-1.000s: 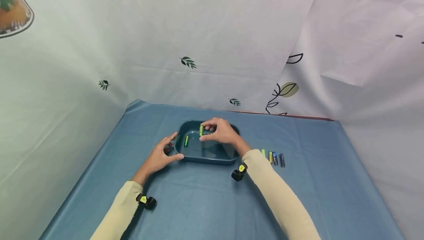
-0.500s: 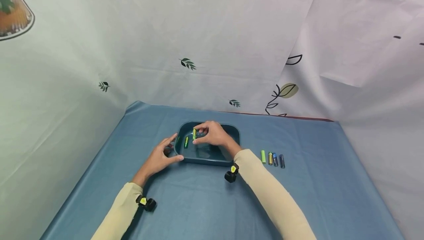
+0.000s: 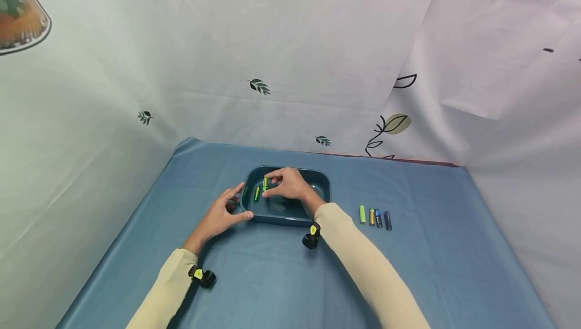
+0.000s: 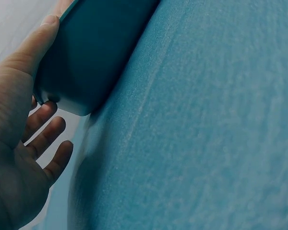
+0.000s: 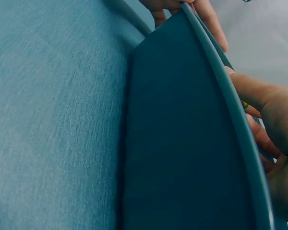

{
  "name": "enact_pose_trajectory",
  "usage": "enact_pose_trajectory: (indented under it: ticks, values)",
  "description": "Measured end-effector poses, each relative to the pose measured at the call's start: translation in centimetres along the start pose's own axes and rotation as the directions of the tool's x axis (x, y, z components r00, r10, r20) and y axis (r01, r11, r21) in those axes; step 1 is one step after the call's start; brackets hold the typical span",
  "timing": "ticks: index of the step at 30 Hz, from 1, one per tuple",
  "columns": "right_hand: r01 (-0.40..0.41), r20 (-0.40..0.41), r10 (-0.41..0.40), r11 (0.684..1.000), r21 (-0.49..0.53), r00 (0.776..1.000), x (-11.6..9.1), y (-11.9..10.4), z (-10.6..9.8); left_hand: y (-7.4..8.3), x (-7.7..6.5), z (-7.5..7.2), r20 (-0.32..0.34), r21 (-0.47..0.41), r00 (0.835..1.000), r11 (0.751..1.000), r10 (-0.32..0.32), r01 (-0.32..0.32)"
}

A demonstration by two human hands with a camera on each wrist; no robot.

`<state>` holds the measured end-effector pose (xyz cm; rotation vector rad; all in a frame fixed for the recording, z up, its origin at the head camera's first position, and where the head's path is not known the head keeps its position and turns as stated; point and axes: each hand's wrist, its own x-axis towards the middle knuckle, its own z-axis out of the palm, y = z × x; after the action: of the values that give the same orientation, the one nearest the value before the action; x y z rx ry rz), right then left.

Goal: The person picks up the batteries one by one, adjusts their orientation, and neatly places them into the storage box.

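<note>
My right hand [image 3: 291, 185] pinches a green-and-yellow battery [image 3: 265, 183] between thumb and fingers, low inside the dark teal tray [image 3: 283, 220]. Left of it in the tray lies a second green battery [image 3: 256, 194], with a small gap between the two. At the tray's left front corner, my left hand [image 3: 219, 219] holds the rim, thumb on the front side and index finger on the left side. Its other fingers hang loosely beside the tray wall in the left wrist view. From the right wrist, the tray wall hides most of the right fingers and the battery.
Right of the tray, several batteries stand in a row on the blue cloth: a lime green one [image 3: 361, 215], a gold one [image 3: 371, 217], a blue-and-black one [image 3: 378, 218] and a dark one [image 3: 388, 221]. White printed fabric walls [image 3: 290, 56] enclose the table.
The right hand has moved left and slightly down with its battery, closer to the battery in the tray. The left hand keeps its place on the tray.
</note>
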<state>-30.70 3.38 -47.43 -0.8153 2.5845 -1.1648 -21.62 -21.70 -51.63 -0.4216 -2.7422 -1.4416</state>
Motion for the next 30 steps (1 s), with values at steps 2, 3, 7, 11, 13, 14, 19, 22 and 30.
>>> enact_pose_trajectory:
  ticks: [2,3,7,11,13,14,19,22,30]
  values:
    - [-0.015,0.0,0.015,1.0,0.0,1.0,0.1,-0.1,0.1,0.0,0.0,0.0,0.0,-0.003,1.0,1.0,0.002,-0.002]
    - [-0.025,0.001,0.025,1.0,-0.001,1.0,0.2,-0.1,0.2,0.0,0.0,0.0,0.001,-0.004,1.0,1.0,0.005,-0.005]
    - [-0.061,0.0,0.061,0.998,0.019,0.998,0.3,-0.2,0.6,0.0,0.0,0.0,0.001,-0.011,1.0,1.0,0.014,-0.014]
    - [-0.085,-0.009,0.086,0.996,0.038,0.996,0.4,-0.1,0.9,0.1,-0.1,-0.1,0.001,-0.011,1.0,1.0,0.016,-0.016]
    - [-0.092,-0.016,0.093,0.995,0.041,0.996,0.4,-0.2,1.0,0.1,-0.1,-0.1,0.002,-0.012,1.0,1.0,0.015,-0.015]
    - [-0.093,-0.02,0.093,0.995,0.042,0.995,0.4,-0.1,1.0,0.1,-0.1,-0.1,0.001,-0.012,1.0,1.0,0.016,-0.016]
    - [-0.096,-0.018,0.097,0.995,0.037,0.995,0.6,-0.2,1.4,0.1,-0.1,-0.1,0.0,-0.02,1.0,1.0,0.017,-0.017]
    - [-0.107,-0.013,0.107,0.994,0.03,0.994,0.7,-0.3,1.6,0.1,-0.1,-0.1,-0.001,-0.02,1.0,1.0,0.012,-0.012]
    - [-0.139,-0.019,0.139,0.99,0.009,0.99,0.7,-0.4,2.0,0.1,-0.1,-0.1,-0.001,-0.017,1.0,1.0,0.011,-0.011]
